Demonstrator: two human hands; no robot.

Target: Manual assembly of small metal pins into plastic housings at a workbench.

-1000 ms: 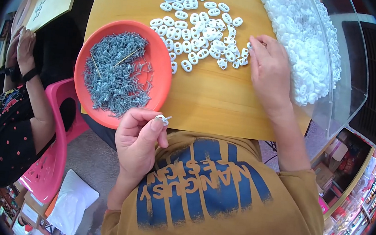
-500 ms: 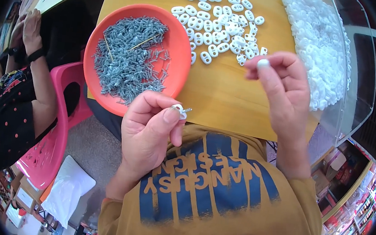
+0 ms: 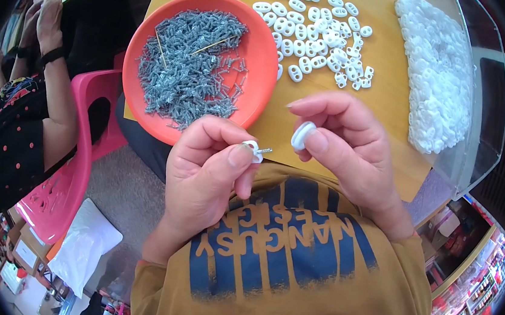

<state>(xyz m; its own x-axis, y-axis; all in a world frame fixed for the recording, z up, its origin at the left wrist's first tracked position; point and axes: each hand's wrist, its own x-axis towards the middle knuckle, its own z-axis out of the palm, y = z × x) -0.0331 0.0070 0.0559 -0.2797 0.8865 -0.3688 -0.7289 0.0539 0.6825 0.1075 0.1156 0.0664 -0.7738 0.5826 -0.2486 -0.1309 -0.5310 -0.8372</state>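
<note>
Between thumb and fingers, my left hand [image 3: 205, 174] pinches a small white plastic piece [image 3: 255, 152]. A metal screw [image 3: 265, 151] sticks out of that piece toward the right. Across a small gap, my right hand [image 3: 350, 152] grips a white oval plastic piece [image 3: 303, 136] between thumb and fingers, with the index finger raised. The two pieces are apart. Behind my left hand is a red-orange plate [image 3: 257, 91] heaped with grey screws [image 3: 189, 60]. White two-holed plastic pieces [image 3: 307, 32] lie scattered on the yellow table [image 3: 369, 77].
At the right stands a clear plastic bin [image 3: 481, 119] beside a heap of white plastic parts [image 3: 433, 78]. Two thin sticks lie on the screws. On the left, another person [image 3: 43, 119] sits on a pink chair [image 3: 78, 135]. A white bag [image 3: 86, 245] rests on the floor.
My right hand has come down and left from above the table, bringing its white oval piece close to my left hand. The left hand keeps its grip on the piece with the screw.
</note>
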